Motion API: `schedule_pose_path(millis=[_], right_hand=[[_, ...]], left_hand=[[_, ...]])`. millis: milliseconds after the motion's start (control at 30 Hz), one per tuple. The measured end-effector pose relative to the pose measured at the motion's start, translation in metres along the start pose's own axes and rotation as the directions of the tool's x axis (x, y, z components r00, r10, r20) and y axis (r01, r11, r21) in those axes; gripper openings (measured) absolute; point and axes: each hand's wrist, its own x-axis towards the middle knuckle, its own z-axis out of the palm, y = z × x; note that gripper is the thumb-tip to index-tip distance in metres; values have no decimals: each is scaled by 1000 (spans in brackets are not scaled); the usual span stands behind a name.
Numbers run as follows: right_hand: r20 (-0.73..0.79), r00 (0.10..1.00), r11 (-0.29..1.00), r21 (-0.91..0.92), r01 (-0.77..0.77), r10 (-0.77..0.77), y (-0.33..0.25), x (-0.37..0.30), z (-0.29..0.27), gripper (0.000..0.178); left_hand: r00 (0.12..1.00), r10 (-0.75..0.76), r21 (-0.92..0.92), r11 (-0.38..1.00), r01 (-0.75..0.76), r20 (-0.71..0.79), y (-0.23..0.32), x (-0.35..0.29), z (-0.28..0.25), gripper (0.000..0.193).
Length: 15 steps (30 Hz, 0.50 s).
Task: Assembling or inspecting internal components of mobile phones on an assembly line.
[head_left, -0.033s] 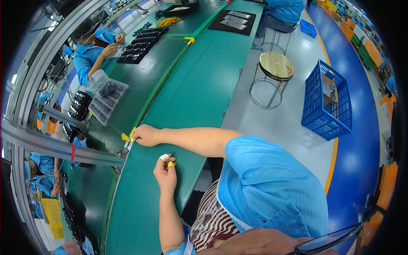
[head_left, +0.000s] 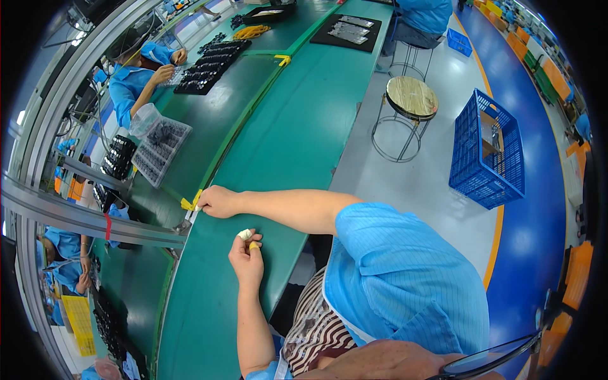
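My right hand [head_left: 220, 201] reaches across the green work surface [head_left: 288, 152] to its far left border. Its fingers are closed, and the fingertips are right at a yellow tied strip [head_left: 191, 202] on the edge. Whether they grip the strip or something small, I cannot tell. Nearer to me, my left hand [head_left: 246, 258] is raised over the surface with fingers curled together. One fingertip has a white cover [head_left: 245, 234], another a yellow cover [head_left: 254, 245]. Anything pinched between the left fingers is hidden or too small to make out.
A metal frame bar [head_left: 126, 229] ends just left of my right hand. Beyond stand a clear compartment box [head_left: 158, 152] and a black tray of parts [head_left: 212, 66], where a co-worker's hands [head_left: 164, 75] work. To the right are a round stool [head_left: 411, 98] and a blue crate [head_left: 486, 152].
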Motion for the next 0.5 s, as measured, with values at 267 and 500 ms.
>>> schedule_pose_path(millis=[267, 500], right_hand=[[40, 999, 1000, -12, -24, 24, -2, 0, 0, 17], [30, 999, 999, -32, -24, 25, -4, -1, 0, 19]], left_hand=[[997, 69, 157, 985, -72, 25, 7, -3, 4, 35], [999, 33, 175, 984, -33, 3, 10, -4, 6, 28]])
